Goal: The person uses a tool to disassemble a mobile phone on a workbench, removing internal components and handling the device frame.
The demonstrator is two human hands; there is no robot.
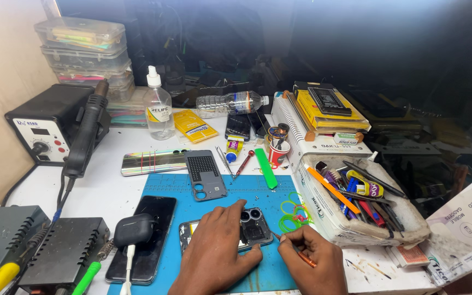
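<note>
An opened phone (pixel 255 229) with its back off lies on a blue work mat (pixel 230 191); its camera block shows near the top. My left hand (pixel 214 251) lies flat over the phone's left part and pins it to the mat. My right hand (pixel 312 259) grips a thin orange-handled screwdriver (pixel 301 255), its tip at the phone's right edge. A grey inner phone frame (pixel 205 173) rests on the mat farther back.
A black phone (pixel 146 235) with an earbud case (pixel 133 229) lies left. A hot-air station (pixel 53 128) stands at far left, with a liquid bottle (pixel 158 106), a tool tray (pixel 356 202), green bands (pixel 293 213) and a shiny back cover (pixel 151 161).
</note>
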